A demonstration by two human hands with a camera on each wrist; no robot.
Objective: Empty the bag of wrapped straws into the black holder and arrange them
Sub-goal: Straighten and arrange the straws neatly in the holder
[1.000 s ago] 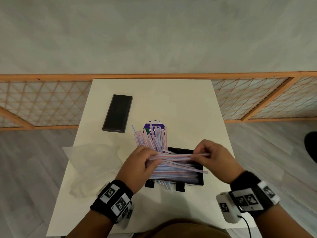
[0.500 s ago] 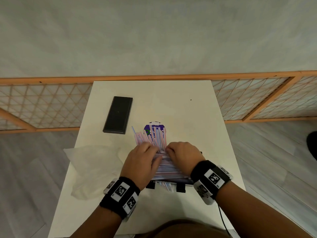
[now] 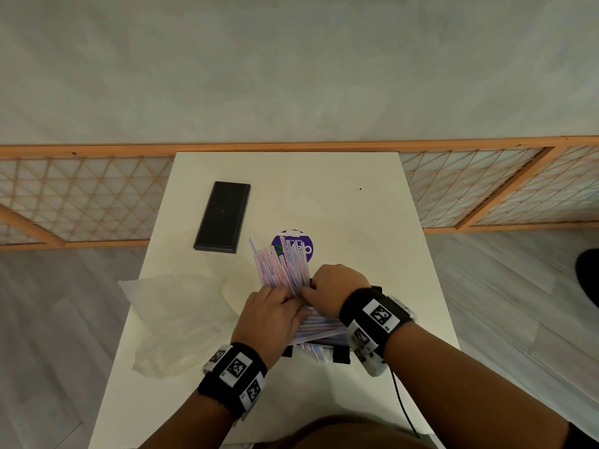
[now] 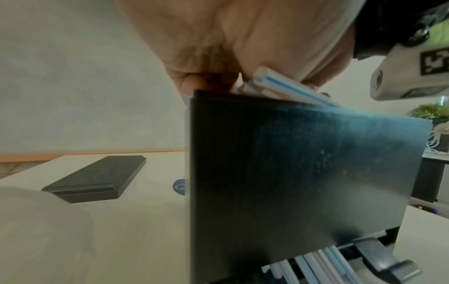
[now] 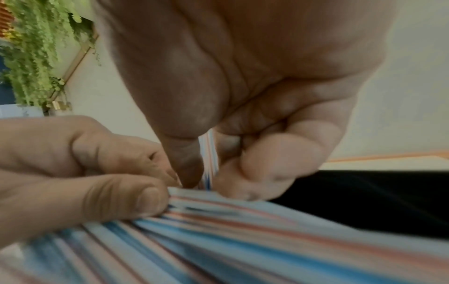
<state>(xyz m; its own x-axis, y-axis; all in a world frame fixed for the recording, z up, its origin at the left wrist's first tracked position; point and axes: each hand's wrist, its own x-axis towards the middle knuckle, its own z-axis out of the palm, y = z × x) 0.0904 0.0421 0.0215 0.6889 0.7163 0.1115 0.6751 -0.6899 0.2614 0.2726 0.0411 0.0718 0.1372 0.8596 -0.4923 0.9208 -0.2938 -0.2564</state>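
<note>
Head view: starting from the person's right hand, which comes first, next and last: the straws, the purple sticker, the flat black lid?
1. Straws: pinched by the right hand.
2. Purple sticker: just beyond, partly under the straws.
3. Flat black lid: far left on the table.

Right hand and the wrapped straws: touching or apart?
Touching. The right wrist view shows the right hand pinching straws between thumb and fingers.

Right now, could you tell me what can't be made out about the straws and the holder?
- Head view: both hands, left hand and right hand, hide most of the black holder.
- Right wrist view: straws blurred; count unreadable.
- Left wrist view: holder wall hides its inside.
</note>
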